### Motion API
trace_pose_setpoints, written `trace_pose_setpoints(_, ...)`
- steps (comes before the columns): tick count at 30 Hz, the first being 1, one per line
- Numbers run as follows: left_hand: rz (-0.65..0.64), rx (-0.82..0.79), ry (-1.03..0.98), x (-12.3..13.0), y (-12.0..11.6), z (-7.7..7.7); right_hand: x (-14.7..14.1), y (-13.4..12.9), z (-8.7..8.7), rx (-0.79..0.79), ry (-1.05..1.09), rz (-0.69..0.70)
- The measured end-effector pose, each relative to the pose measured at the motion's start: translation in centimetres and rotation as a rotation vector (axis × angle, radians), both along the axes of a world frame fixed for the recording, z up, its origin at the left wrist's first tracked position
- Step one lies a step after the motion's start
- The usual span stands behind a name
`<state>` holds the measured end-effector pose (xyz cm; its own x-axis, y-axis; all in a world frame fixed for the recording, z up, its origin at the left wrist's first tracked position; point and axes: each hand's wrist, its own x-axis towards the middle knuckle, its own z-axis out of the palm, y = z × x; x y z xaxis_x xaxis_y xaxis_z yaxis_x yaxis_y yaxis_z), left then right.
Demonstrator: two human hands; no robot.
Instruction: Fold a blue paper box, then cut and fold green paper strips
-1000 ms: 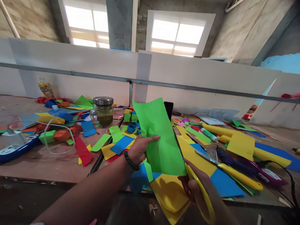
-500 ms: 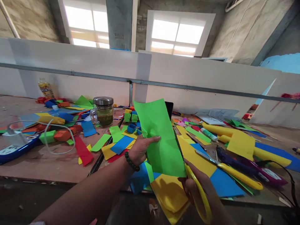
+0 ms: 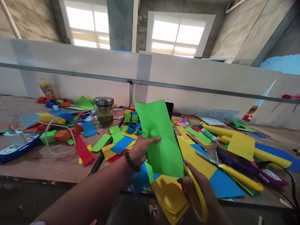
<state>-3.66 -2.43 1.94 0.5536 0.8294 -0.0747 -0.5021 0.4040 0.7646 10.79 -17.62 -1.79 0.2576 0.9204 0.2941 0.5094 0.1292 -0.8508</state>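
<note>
A bright green sheet of paper [image 3: 161, 137] is held up in front of me, slightly curled. My left hand [image 3: 142, 147] grips its left edge, thumb lying across the front and fingers hidden behind. At the lower right edge of the sheet, my right hand [image 3: 197, 184] is closed round a pair of scissors with yellow handles [image 3: 199, 197]. The scissor blades are mostly hidden behind the sheet. Yellow sheets [image 3: 168, 193] and a blue piece [image 3: 139, 181] lie below the green one. A yellow-handled knife [image 3: 239, 176] lies to the right of my right hand.
A lidded glass mug [image 3: 104, 112] of greenish liquid stands behind at left. A power strip [image 3: 20, 148] with a white cable lies far left. At right are a purple glue gun [image 3: 262, 172], a glue tube [image 3: 208, 135] and yellow rolls [image 3: 272, 156]. Paper scraps cover much of the table.
My right hand and the scissor handles have shifted slightly left and closer in. The green sheet and my left hand stay almost where they were.
</note>
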Motion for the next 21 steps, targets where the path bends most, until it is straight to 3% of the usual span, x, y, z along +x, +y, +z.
trace_pose_setpoints(4,-0.007,0.009,0.003,-0.2,-0.2,0.2,0.1,0.2,0.1,0.022,-0.013,-0.006)
trace_pose_setpoints(8,0.011,0.035,-0.036,-0.3,-0.2,0.5,0.9,-0.1,0.0,0.041,-0.040,0.078)
trace_pose_setpoints(11,0.013,0.021,-0.030,-0.2,-0.4,0.6,1.6,-0.4,0.2,0.053,-0.073,0.046)
trace_pose_setpoints(21,-0.115,0.015,0.131,0.0,-0.9,0.3,1.3,0.5,3.3,0.082,-0.152,0.023)
